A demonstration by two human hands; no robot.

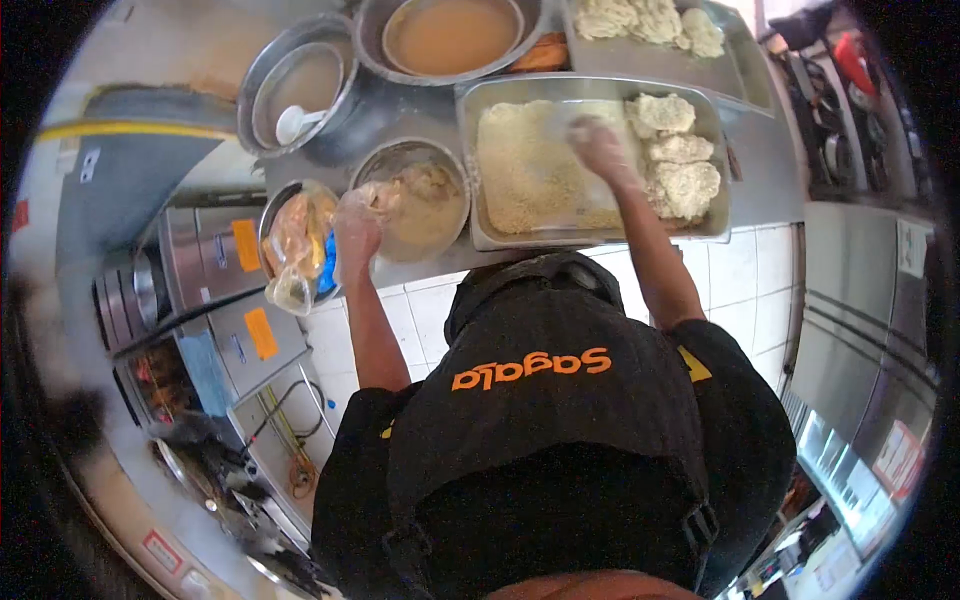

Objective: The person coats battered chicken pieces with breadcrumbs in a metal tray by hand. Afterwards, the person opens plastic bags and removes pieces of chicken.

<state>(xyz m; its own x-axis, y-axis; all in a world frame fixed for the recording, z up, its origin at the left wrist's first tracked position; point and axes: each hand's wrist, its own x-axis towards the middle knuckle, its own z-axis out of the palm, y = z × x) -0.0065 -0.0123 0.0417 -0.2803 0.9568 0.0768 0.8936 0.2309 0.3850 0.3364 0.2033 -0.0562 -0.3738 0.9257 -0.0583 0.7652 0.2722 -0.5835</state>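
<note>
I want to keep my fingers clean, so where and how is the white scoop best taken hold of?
Probably take the white scoop by its handle, from above and the right: the handle points right, toward the near-right wall of the metal bowl, while the rounded cup lies on the left.

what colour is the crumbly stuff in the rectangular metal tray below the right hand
The crumbly stuff is pale yellowish beige, shown in the head view.

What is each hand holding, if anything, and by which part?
It cannot be told: the left hand is indistinct at the metal bowl, and the right hand is blurred above the tray.
</note>
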